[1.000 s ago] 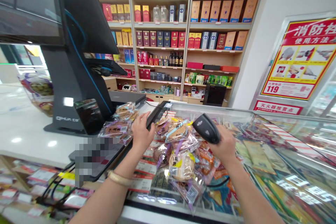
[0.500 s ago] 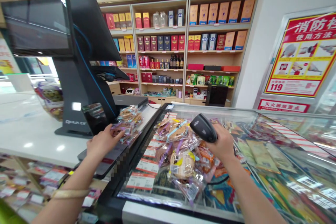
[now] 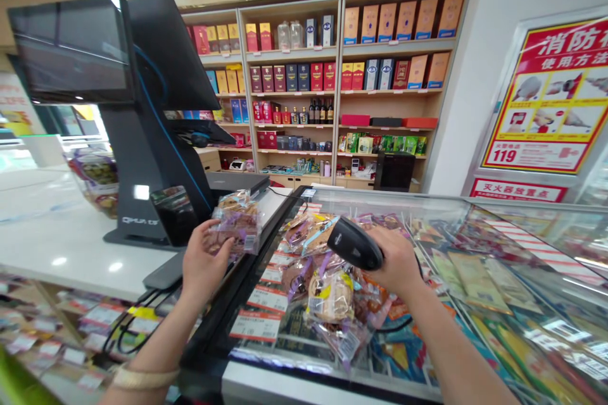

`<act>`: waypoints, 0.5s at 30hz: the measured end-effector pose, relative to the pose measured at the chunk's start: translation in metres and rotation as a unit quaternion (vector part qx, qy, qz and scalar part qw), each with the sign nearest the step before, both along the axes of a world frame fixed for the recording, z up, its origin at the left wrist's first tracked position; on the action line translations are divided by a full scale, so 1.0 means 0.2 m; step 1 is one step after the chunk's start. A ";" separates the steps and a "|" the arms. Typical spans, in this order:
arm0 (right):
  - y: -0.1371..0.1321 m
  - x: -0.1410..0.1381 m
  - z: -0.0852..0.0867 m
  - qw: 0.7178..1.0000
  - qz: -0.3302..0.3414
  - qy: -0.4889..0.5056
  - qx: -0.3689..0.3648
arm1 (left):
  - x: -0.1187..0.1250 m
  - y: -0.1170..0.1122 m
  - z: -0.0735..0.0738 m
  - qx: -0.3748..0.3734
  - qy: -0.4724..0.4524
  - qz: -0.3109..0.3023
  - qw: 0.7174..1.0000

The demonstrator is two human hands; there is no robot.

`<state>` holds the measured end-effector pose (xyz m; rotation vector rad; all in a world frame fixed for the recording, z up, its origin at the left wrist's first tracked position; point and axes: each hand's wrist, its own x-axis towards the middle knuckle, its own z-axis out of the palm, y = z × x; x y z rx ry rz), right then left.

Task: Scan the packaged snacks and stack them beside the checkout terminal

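Observation:
My left hand [image 3: 208, 259] pinches a clear-wrapped packet of brown baked goods [image 3: 235, 235], its barcode label turned to the right. More such packets [image 3: 236, 204] lie just behind it, beside the till stand. In my right hand [image 3: 398, 261] is a black handheld barcode scanner [image 3: 355, 244], its head pointing left over the glass top. Under the scanner, several clear-wrapped baked snacks [image 3: 331, 297] are heaped on the glass, some with purple or yellow print. The fingers under the scanner's grip are partly hidden.
A black double-screen till [image 3: 156, 120] rises from the white counter [image 3: 61, 234] at left. The glass-topped freezer [image 3: 280, 370] fills the front and right, with packs under its glass. Cables [image 3: 126, 329] hang off the counter's edge. Shelves of boxed bottles [image 3: 294, 79] stand behind.
My left hand has lifted a packet and moved right, turning it so that its barcode shows. The scanner has shifted slightly left and down, towards that packet.

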<state>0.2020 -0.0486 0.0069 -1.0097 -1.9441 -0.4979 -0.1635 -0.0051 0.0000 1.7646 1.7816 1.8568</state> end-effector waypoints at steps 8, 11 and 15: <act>-0.08 -0.09 0.05 0.998 0.043 -0.043 -0.034 | 0.28 -0.12 0.00 0.095 -0.103 -0.074 0.987; -0.08 -0.10 0.06 0.995 0.048 -0.066 -0.062 | 0.34 -0.14 0.00 0.092 -0.100 -0.080 0.988; -0.10 -0.12 0.06 0.991 0.049 -0.078 -0.093 | 0.38 -0.17 0.01 0.085 -0.101 -0.088 0.987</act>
